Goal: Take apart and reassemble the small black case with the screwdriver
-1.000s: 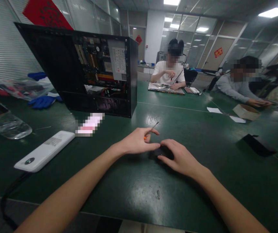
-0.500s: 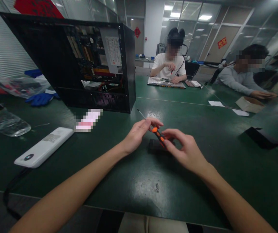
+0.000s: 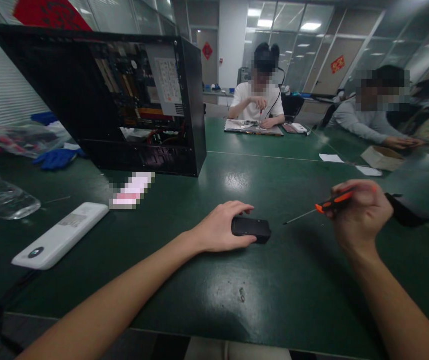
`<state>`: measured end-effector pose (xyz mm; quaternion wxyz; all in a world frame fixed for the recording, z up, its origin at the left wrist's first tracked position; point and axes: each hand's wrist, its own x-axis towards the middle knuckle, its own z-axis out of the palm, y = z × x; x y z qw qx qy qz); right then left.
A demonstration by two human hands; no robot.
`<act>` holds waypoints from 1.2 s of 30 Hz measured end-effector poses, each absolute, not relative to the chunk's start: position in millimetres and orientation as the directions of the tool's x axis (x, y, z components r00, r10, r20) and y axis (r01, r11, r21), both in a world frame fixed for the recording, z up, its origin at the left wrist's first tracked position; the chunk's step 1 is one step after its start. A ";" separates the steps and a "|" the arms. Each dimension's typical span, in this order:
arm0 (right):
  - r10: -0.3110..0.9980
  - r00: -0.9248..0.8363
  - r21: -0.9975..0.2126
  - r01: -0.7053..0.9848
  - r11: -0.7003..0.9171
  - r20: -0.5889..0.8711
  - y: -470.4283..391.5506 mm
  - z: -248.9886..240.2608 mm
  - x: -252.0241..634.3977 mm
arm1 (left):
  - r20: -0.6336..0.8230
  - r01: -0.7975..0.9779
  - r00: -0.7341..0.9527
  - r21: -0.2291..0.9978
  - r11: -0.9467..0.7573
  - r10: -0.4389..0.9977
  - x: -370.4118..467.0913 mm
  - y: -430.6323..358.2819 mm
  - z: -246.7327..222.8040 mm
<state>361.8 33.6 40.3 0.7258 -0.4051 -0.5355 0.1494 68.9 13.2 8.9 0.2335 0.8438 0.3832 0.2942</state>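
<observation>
On the green table (image 3: 184, 295) lies a small black rectangular box-like piece (image 3: 252, 229) with screws in its top face. My left hand (image 3: 224, 227) is wrapped round its left end, thumb on the near side and fingers on the far side. My right hand (image 3: 362, 215) is closed round the orange and black handle of a screwdriver (image 3: 335, 200). The thin shaft slants down to the left, its tip a little right of the black piece and apart from it.
An open computer case (image 3: 195, 105) stands at the back left. Nearer are a white power bank (image 3: 62, 235) with a black strap, a clear bottle (image 3: 6, 197) and a blue glove (image 3: 55, 159). A dark object (image 3: 409, 210) lies behind my right hand. Two people (image 3: 257, 100) sit across the table.
My right hand has carried the screwdriver away to the right. My left hand has left the screwdriver's shaft and come down round the black piece.
</observation>
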 end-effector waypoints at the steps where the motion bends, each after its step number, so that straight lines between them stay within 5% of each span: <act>1: 0.663 0.358 -0.750 0.226 0.622 0.658 32.1 36.9 358.7 | 0.313 0.518 0.545 0.604 -0.605 0.778 70.9 12.3 7.5; 36: 0.743 0.311 -0.804 0.179 0.567 0.593 33.2 16.8 339.9 | 0.301 0.520 0.551 0.605 -0.602 0.778 76.2 12.4 -7.4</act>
